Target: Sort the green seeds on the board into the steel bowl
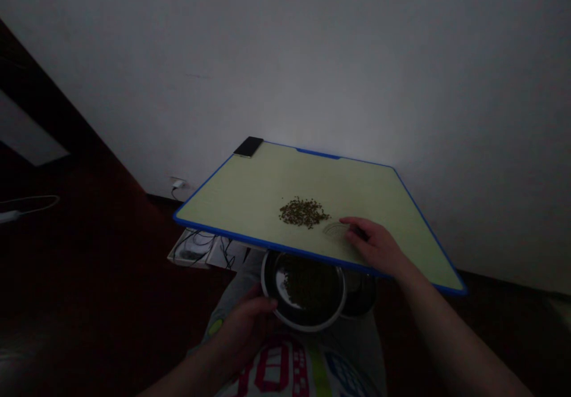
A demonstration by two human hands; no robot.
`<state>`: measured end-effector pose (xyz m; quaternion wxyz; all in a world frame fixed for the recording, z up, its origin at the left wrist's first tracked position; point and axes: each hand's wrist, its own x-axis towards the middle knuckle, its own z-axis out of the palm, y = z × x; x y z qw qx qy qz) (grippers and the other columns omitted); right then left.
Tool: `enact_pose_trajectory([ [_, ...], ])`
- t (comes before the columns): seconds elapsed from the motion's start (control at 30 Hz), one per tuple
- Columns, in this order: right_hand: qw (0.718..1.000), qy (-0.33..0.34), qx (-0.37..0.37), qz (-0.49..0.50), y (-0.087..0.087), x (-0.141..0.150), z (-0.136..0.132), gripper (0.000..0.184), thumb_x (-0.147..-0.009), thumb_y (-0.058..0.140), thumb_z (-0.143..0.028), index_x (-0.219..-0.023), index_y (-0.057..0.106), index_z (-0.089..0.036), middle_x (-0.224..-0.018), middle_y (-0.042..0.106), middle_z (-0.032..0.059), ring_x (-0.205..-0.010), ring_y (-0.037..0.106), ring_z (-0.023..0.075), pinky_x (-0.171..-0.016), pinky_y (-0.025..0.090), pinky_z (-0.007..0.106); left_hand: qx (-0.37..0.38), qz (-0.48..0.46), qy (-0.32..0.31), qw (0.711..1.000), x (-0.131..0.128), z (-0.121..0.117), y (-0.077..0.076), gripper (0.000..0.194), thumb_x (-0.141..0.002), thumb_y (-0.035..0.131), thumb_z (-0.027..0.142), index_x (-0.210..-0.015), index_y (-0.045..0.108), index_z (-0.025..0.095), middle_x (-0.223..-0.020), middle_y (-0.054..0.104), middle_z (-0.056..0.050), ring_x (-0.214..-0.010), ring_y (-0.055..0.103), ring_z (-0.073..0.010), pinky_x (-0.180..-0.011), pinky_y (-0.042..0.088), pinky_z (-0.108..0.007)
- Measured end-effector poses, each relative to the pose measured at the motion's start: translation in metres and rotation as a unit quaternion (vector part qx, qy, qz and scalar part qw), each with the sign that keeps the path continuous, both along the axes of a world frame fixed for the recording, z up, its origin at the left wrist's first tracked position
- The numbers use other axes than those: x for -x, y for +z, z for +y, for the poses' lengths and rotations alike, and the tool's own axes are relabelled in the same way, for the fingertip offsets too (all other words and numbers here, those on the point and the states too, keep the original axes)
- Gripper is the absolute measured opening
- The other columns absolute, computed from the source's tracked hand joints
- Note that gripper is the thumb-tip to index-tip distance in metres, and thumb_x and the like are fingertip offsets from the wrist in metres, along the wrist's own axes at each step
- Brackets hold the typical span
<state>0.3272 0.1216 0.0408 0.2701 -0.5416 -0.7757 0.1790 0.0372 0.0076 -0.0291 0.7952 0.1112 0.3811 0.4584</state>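
My left hand (256,316) grips the near left rim of a round metal bowl (266,275), its thumb on the edge. Inside the bowl lie many small dark greenish grains (307,287). Over the right front part of a pale yellow tabletop (250,197) my right hand (372,242) is half curled, index finger forward and thumb below it. Something dark shows between thumb and index finger, too dim to make out. Thin curved lines (336,228) lie just left of the fingertips. Left of them is a loose pile of small brown grains (303,212).
A dark phone (248,147) rests at the table's far left corner. Blue edging (214,227) runs round the tabletop. A second dark round container (360,293) sits behind the bowl. Boxes with cables (196,248) are under the table, beside a wall charger (178,183).
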Motion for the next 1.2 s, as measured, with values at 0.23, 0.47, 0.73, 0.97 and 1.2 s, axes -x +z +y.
enact_pose_trajectory([
  [0.23, 0.999, 0.0, -0.015, -0.028, -0.002, 0.022, -0.007, 0.041, -0.09, 0.052, -0.031, -0.122, 0.074, -0.016, -0.083, 0.074, 0.0082, -0.073, 0.067, 0.0216, -0.072, 0.053, 0.035, -0.008, 0.002, 0.0, 1.0, 0.0, 0.001, -0.001, 0.031, -0.062, 0.075, 0.006, -0.091, 0.077, 0.017, -0.094, 0.085, -0.009, -0.095, 0.079, -0.0304, -0.093, 0.06, -0.042],
  [0.47, 0.998, -0.039, -0.021, -0.041, -0.002, 0.033, -0.003, 0.045, -0.09, 0.05, -0.032, -0.124, 0.073, -0.013, -0.073, 0.071, 0.0065, -0.066, 0.062, 0.0208, -0.071, 0.051, 0.035, -0.002, 0.002, -0.004, 1.0, 0.002, 0.001, -0.001, 0.033, -0.063, 0.076, 0.006, -0.094, 0.078, 0.017, -0.095, 0.086, -0.009, -0.09, 0.08, -0.0285, -0.086, 0.063, -0.038],
  [0.73, 0.996, -0.076, -0.023, -0.043, -0.002, 0.03, -0.003, 0.046, -0.088, 0.052, -0.031, -0.122, 0.075, -0.011, -0.069, 0.067, 0.0052, -0.065, 0.06, 0.0199, -0.07, 0.049, 0.033, -0.009, -0.002, -0.011, 1.0, 0.001, 0.003, -0.002, 0.032, -0.064, 0.074, 0.005, -0.094, 0.078, 0.016, -0.091, 0.086, -0.008, -0.083, 0.08, -0.026, -0.077, 0.064, -0.034],
  [0.97, 0.996, -0.073, -0.006, -0.044, -0.001, 0.032, 0.001, 0.048, -0.089, 0.05, -0.03, -0.125, 0.073, -0.008, -0.071, 0.068, 0.0068, -0.065, 0.059, 0.0199, -0.069, 0.047, 0.034, -0.008, 0.006, -0.001, 1.0, 0.003, 0.002, -0.001, 0.035, -0.063, 0.073, 0.003, -0.095, 0.078, 0.017, -0.091, 0.086, -0.006, -0.086, 0.08, -0.0244, -0.077, 0.063, -0.032],
  [1.2, 0.997, -0.056, -0.001, -0.056, 0.001, 0.034, 0.006, 0.044, -0.089, 0.053, -0.028, -0.124, 0.074, -0.011, -0.078, 0.071, 0.0082, -0.069, 0.061, 0.0205, -0.072, 0.047, 0.034, -0.004, 0.008, -0.001, 1.0, 0.001, 0.003, 0.002, 0.036, -0.061, 0.075, 0.006, -0.095, 0.077, 0.017, -0.091, 0.085, -0.007, -0.087, 0.079, -0.0263, -0.08, 0.063, -0.035],
])
